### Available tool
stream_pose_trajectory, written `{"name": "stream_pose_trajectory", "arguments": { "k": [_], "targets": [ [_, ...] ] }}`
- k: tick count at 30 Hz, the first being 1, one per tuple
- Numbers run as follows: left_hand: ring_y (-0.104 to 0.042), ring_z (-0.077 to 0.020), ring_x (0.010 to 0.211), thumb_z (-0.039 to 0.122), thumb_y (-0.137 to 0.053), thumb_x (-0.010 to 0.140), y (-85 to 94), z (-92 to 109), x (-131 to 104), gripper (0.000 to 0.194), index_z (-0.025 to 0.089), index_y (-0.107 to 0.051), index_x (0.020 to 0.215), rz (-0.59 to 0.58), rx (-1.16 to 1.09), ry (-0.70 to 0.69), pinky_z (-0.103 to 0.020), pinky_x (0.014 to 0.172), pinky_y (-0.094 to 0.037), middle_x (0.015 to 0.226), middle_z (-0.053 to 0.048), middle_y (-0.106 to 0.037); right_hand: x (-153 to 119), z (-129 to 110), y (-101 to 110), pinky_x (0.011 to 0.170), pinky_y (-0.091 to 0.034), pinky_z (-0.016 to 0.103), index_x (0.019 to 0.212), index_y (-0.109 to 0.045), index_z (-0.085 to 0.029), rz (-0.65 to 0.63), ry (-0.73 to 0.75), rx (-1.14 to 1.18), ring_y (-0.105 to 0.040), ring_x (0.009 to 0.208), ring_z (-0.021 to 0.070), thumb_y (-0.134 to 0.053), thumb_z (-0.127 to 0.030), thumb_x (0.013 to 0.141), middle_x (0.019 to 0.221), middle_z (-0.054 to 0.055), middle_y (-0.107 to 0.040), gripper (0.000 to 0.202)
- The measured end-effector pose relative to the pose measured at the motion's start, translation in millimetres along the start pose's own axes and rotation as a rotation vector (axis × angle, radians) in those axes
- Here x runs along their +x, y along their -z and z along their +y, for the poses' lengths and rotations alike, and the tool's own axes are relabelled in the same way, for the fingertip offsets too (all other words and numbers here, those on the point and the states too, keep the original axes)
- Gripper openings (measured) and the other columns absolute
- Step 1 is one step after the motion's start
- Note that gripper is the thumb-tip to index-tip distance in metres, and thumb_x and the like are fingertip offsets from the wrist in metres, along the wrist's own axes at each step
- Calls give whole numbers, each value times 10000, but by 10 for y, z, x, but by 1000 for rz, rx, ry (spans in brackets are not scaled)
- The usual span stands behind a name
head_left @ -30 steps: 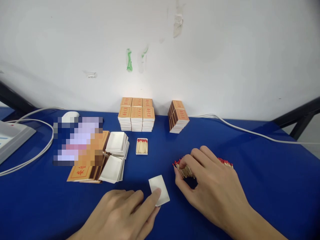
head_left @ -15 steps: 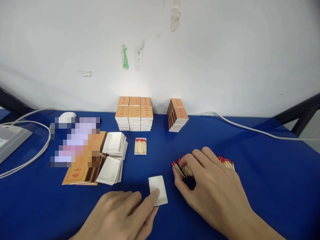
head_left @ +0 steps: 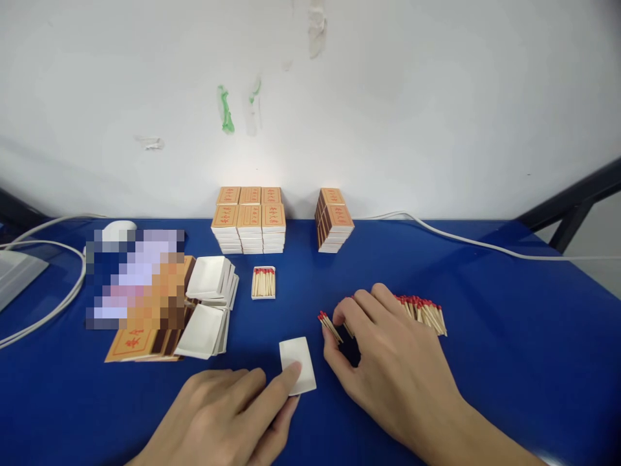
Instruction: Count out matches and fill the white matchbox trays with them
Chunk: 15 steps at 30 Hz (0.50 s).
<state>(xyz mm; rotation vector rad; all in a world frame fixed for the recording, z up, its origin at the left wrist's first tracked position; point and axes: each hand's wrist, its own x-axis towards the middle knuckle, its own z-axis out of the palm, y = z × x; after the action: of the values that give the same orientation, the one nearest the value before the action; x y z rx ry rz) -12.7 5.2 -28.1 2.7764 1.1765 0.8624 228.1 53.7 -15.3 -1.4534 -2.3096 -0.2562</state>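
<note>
A small white matchbox tray is pinched between the index finger and thumb of my left hand, a little above the blue table or on it; I cannot tell which. My right hand curls over a row of loose red-headed matches. Its thumb and index finger close around several matches at the left end of the row, and the palm hides others. Farther back, between the hands, lies a tray filled with matches.
Empty white trays are stacked at the left beside flat orange matchbox sleeves. Against the wall stand two blocks of closed matchboxes, the smaller block to the right. A white cable runs along the back edge.
The whole view has shifted slightly, so things sit farther left. My right fingers have moved slightly among the matches, and more of the row shows at the right. My left hand keeps its pinch.
</note>
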Motion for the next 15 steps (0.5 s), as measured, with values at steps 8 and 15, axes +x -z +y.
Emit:
{"name": "stream_pose_trajectory", "arguments": {
  "k": [8,15],
  "targets": [
    [-767,-174,590,192,-507,1142,6,1,35,240,175,-693,1291,-12,16,-2,-351,496,-586,810,19,-771,-39,-129,-40,604,-353,367,780,-555,-214,38,-67,41,-569,831,232,-657,-236,928,783,34,-589,181],
    [-789,-183,615,196,-462,1156,13,-4,59,266,175,-689,1294,-15,34,4,-354,490,-583,817,17,-785,-15,-159,-73,613,-349,364,783,-560,-212,45,-71,46,-553,819,221,-654,-224,937,777,29,-589,181]
  ]
}}
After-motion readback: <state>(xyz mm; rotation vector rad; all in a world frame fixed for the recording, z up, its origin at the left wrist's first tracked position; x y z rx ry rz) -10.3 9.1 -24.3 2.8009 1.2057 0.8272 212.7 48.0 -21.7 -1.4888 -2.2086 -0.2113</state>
